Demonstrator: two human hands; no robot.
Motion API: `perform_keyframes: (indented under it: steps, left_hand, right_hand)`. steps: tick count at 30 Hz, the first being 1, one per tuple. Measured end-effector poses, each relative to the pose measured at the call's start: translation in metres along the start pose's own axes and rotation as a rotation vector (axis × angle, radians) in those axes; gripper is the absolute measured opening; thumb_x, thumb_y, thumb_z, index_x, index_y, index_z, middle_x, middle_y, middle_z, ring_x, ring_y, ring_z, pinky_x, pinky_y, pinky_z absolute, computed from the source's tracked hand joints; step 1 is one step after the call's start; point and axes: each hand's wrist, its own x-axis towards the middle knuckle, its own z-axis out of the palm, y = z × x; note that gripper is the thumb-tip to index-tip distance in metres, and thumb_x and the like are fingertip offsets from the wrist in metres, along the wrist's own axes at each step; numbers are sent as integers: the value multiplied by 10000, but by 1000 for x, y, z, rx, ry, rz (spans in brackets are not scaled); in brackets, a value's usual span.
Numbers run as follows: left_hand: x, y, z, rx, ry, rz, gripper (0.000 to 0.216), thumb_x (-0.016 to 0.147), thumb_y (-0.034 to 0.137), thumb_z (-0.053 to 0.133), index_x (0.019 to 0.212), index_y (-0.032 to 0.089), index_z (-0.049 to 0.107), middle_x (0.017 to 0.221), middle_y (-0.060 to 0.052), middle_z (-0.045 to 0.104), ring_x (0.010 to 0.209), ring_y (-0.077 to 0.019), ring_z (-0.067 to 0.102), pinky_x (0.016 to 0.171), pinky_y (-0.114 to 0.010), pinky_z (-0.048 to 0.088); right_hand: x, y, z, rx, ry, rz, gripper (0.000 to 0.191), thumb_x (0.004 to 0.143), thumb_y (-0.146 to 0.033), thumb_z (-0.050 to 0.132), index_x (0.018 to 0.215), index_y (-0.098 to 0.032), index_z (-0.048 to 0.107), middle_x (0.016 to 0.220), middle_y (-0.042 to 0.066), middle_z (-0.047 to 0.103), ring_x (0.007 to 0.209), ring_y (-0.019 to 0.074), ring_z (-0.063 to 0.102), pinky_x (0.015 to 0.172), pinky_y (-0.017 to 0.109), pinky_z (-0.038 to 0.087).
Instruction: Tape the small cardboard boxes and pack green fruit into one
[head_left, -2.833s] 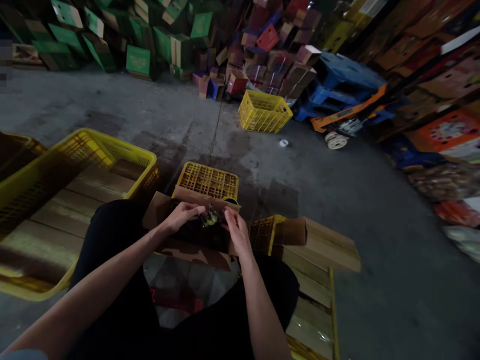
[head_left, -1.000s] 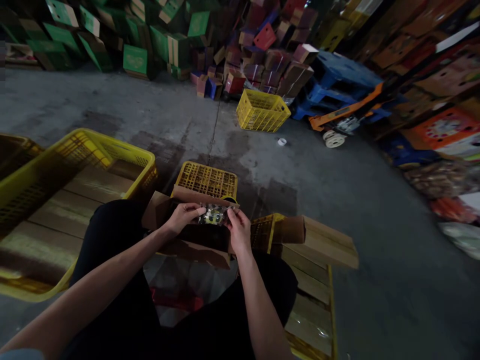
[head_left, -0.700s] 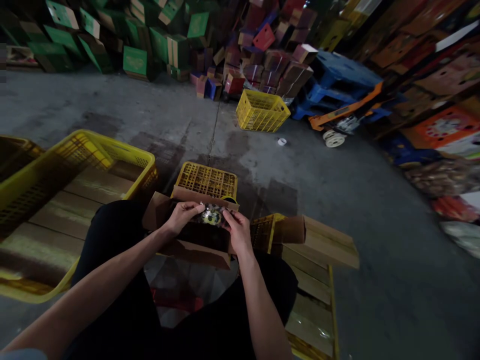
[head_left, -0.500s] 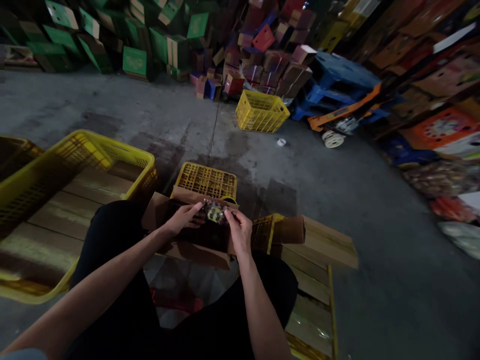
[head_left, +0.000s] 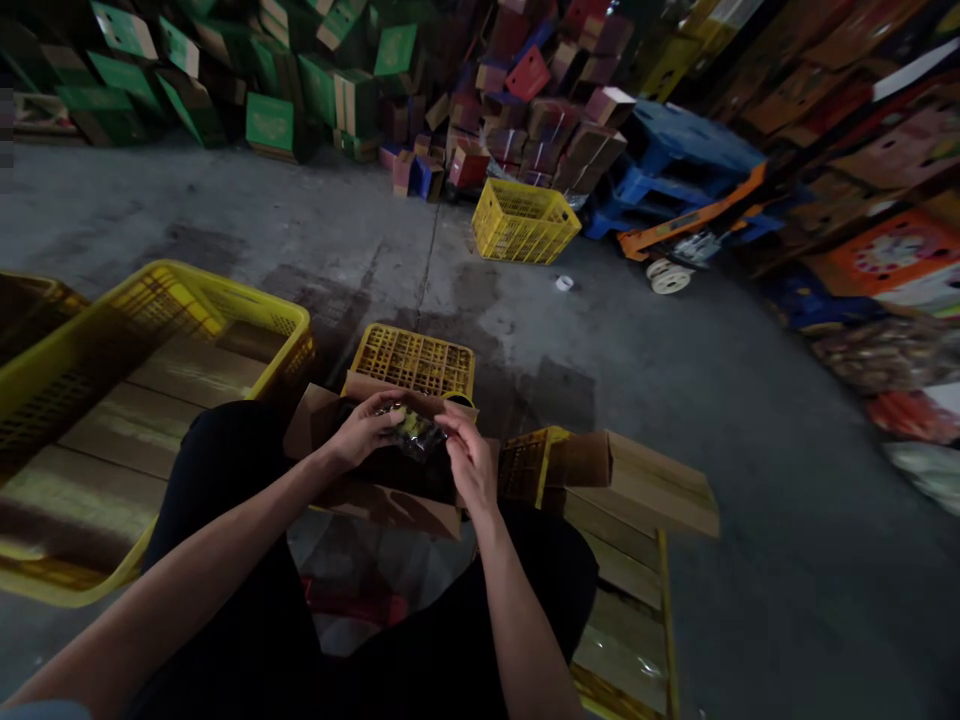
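Note:
A shiny clear plastic packet (head_left: 417, 432) with yellow and dark contents is held up over an open cardboard box (head_left: 405, 508). My left hand (head_left: 365, 430) is closed on the packet's left side, thumb on top. At its right edge, my right hand (head_left: 471, 460) has its fingers bent in a pinch on the clear film. The box stands between my knees with its flaps spread, and its inside is dark. Just beyond it is a yellow lattice crate (head_left: 414, 358).
To my left a large yellow crate (head_left: 289, 345) holds closed cardboard boxes. More long cartons (head_left: 630, 575) lie in a crate on my right, one slanting on top. Ahead are another yellow crate (head_left: 525, 225), blue pallets (head_left: 686, 145), an orange pallet jack (head_left: 694, 220) and piled boxes (head_left: 270, 125).
The packet has tilted and shifted slightly left and down. My left hand has taken a fuller hold of it, and my right thumb has moved off its top to the edge.

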Motion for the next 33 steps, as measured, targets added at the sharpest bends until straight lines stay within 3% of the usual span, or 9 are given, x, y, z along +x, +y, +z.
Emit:
perform_keyframes:
  steps: [3, 7, 10, 15, 21, 27, 33]
  left_hand:
    - [-1, 1, 3, -21, -74, 65, 776, 647, 287, 934, 1347, 262, 600, 1308, -86, 667, 1036, -233, 689, 807, -308, 557]
    - [-6, 2, 11, -31, -127, 106, 949, 633, 244, 939, 1472, 316, 500, 1392, -73, 631, 1068, -215, 686, 877, -303, 535]
    - [-7, 1, 13, -9, -127, 68, 852, 653, 306, 939, 1422, 278, 573, 1352, -85, 659, 1096, -234, 680, 927, -328, 519]
    - [-2, -3, 4, 123, -45, -32, 571, 691, 474, 903, 1147, 168, 746, 1144, -111, 744, 1080, -280, 673, 900, -359, 529]
    - [2, -3, -2, 75, -19, -31, 492, 653, 409, 937, 1047, 171, 763, 1008, -76, 759, 937, -235, 698, 841, -345, 545]
    - [-1, 1, 1, -36, -32, -30, 412, 631, 321, 958, 945, 172, 737, 905, -26, 731, 820, -170, 689, 792, -311, 556]
    - [-1, 1, 3, -10, -35, -7, 447, 663, 367, 938, 1008, 179, 727, 958, -32, 720, 844, -166, 673, 745, -280, 544]
  right_hand:
    - [1, 18, 3, 191, 121, 213, 374, 938, -479, 585, 1230, -273, 694, 1324, 59, 679, 1221, 263, 643, 973, 404, 567]
    - [-1, 26, 11, 335, 59, 377, 467, 828, -580, 717, 1132, -226, 738, 1100, 84, 755, 1010, 276, 717, 748, 348, 619]
    - [0, 24, 10, 298, 70, 352, 462, 782, -564, 766, 1071, -203, 765, 986, 69, 769, 928, 253, 723, 733, 322, 608]
    - [4, 22, 3, 183, 95, 300, 442, 757, -552, 786, 1018, -196, 789, 941, 67, 779, 883, 250, 721, 750, 324, 592]
    - [5, 17, 5, 293, 117, 364, 383, 684, -530, 833, 859, -195, 766, 792, 27, 747, 738, 196, 685, 661, 275, 548]
    - [5, 16, 7, 412, 97, 412, 376, 630, -512, 869, 767, -190, 733, 763, 3, 721, 728, 159, 657, 686, 256, 525]
    - [6, 15, 6, 394, 108, 398, 391, 623, -526, 869, 763, -192, 722, 776, 9, 726, 727, 164, 651, 673, 256, 510]
